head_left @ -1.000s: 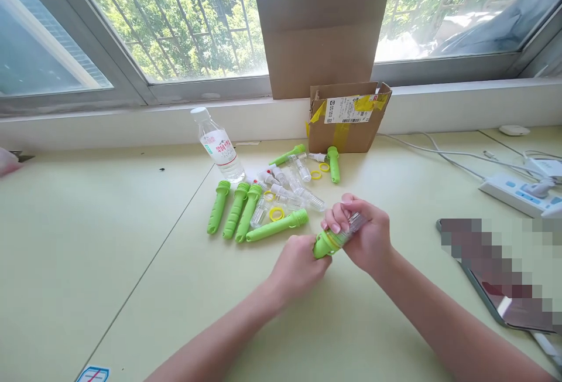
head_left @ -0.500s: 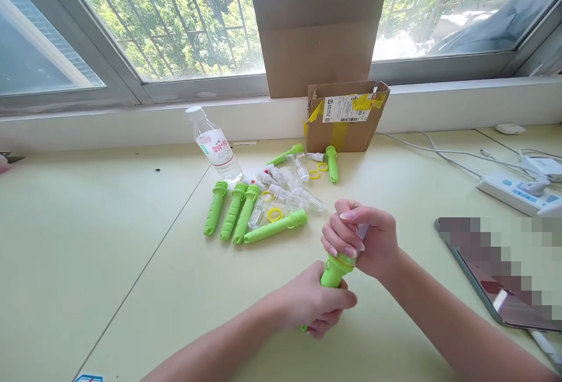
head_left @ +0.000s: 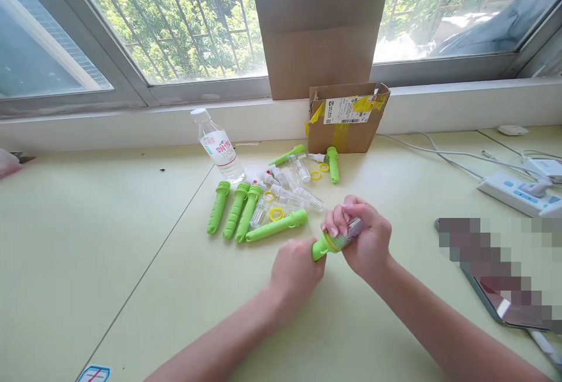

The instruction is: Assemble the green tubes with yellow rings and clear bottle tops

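One green handle (head_left: 319,249) fills the gripping left hand (head_left: 296,270), one clear tube (head_left: 353,229) the closed right hand (head_left: 369,241) (light, stiff, slippery, I'd guess; best held mid-barrel).

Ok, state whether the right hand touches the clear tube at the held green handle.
Touching: the head view shows the right hand curled around that clear tube.
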Tool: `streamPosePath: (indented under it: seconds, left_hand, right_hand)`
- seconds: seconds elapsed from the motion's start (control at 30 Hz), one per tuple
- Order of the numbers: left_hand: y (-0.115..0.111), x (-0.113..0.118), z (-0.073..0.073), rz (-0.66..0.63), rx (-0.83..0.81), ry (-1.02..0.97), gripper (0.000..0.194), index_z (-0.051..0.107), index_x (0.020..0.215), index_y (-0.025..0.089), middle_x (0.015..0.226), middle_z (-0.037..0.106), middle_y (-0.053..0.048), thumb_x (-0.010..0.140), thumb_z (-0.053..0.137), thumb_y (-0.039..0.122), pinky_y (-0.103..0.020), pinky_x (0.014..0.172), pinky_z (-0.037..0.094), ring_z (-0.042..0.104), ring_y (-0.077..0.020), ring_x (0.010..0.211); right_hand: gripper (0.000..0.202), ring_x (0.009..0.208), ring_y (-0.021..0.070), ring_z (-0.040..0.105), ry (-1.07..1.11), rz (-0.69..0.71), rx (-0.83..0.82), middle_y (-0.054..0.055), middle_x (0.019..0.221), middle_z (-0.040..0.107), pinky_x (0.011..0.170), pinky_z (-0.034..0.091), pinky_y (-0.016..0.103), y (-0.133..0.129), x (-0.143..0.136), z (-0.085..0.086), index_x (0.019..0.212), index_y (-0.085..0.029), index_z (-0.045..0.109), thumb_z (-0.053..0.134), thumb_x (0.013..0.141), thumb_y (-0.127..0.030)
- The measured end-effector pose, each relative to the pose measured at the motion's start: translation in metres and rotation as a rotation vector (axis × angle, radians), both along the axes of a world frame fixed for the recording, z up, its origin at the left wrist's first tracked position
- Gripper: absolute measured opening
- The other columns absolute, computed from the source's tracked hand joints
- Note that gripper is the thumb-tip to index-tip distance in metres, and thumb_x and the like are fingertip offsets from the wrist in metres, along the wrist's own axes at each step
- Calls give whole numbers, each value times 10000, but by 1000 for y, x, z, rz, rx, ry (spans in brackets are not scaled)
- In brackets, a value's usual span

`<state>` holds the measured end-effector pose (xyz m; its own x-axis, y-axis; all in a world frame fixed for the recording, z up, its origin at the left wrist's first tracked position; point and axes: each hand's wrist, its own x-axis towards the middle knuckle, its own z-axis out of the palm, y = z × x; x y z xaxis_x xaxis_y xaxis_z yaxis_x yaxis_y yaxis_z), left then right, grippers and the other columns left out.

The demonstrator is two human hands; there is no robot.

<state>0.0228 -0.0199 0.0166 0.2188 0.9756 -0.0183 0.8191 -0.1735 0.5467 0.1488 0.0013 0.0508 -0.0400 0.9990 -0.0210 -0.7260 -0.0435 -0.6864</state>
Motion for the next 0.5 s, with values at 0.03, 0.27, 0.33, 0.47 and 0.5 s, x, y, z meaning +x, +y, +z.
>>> streamPosePath:
  seconds: [0.03, 0.27, 0.33, 0.47, 0.5]
  left_hand:
    - [1, -1, 1, -10, -8, 13, 199, 364, 563, 195, 512, 321, 13, 750, 432, 182, -292, 520, 151, 246, -120, 486]
    - [8, -5, 6, -50, -113, -10, 193, 337, 538, 202, 510, 293, 26, 700, 438, 175, -277, 483, 148, 220, -117, 480]
    - [9, -7, 6, -58, -147, -36, 204, 320, 536, 204, 510, 300, 26, 702, 437, 179, -272, 476, 153, 228, -113, 476]
    - [10, -8, 3, -68, -175, -96, 231, 286, 540, 205, 503, 291, 27, 712, 440, 196, -273, 473, 149, 226, -112, 469]
    - [10, -8, 3, -67, -176, -108, 234, 283, 540, 206, 501, 285, 28, 712, 442, 197, -275, 474, 147, 224, -112, 470]
  right_hand:
    - [253, 412, 140, 443, 11, 0, -21, -23, 364, 401, 556, 416, 319, 2, 1, -2, 463, -194, 433, 510, 701, -160]
    - [243, 435, 128, 430, 67, 70, -97, -29, 388, 405, 585, 433, 316, 15, 8, -12, 484, -194, 410, 498, 710, -174]
    - [240, 449, 128, 436, 72, 96, -95, -31, 400, 416, 595, 437, 319, 18, 9, -15, 494, -195, 415, 508, 715, -179]
    - [252, 459, 129, 435, 90, 121, -91, -31, 410, 417, 598, 438, 327, 21, 10, -19, 492, -197, 414, 524, 718, -184]
    - [255, 461, 129, 434, 93, 124, -92, -31, 410, 415, 599, 438, 328, 21, 10, -19, 489, -198, 412, 527, 717, -185]
